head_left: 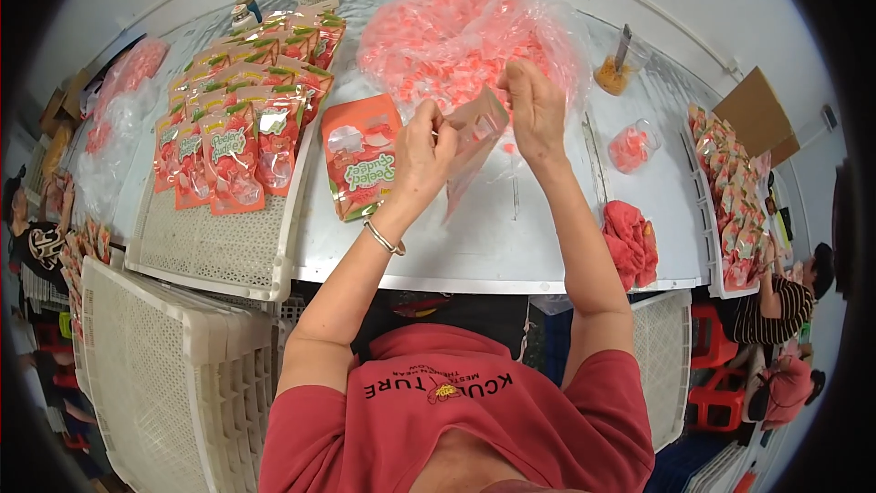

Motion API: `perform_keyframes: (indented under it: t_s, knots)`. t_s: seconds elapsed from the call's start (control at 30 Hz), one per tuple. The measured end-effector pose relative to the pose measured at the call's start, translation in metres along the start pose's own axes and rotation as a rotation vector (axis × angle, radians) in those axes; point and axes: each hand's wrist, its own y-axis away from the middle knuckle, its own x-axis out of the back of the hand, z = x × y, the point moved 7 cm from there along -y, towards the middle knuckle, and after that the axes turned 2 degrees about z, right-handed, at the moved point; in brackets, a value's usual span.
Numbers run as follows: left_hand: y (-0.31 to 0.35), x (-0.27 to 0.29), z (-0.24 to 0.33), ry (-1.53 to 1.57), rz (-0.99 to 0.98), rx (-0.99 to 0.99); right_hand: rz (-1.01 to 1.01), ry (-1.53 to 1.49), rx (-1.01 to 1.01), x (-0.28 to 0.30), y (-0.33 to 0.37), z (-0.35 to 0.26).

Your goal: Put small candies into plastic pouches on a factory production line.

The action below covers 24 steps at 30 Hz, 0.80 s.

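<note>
An upright pouch (472, 153) with a clear panel hangs between my hands over the table. My left hand (422, 153) pinches its upper left edge, a metal bangle around the wrist. My right hand (537, 114) is closed at the pouch's upper right corner, with its fingertips partly hidden. Left of my left hand lies a flat red printed pouch (360, 157). Just beyond my hands, a large clear plastic bag (429, 32) spreads over a heap of small pink-and-white wrapped pieces.
Filled pouches (233, 151) overlap on a white perforated tray (205, 251) at left. On the right are a clear jar (633, 146), a red cloth (630, 245) and a cup (614, 76) with yellowish contents. Stacked trays (146, 374) stand below left. Other people sit at both sides.
</note>
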Motion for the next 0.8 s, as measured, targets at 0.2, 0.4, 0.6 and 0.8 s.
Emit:
perform_keyframes:
  t_s: [0.2,0.4,0.6,0.8]
  knots:
    - [0.003,0.006,-0.009,0.114,0.070,0.044,-0.238,-0.201,0.058,-0.016,0.006,-0.018]
    - [0.010,0.008,-0.006,0.112,0.017,0.019,-0.957,0.479,0.322,-0.052,0.062,-0.003]
    - [0.019,0.006,-0.003,0.075,-0.080,0.130,-0.899,0.492,0.322,-0.054,0.062,-0.029]
    - [0.028,0.029,-0.020,0.036,-0.069,0.155,-0.610,0.433,0.438,-0.061,0.079,-0.032]
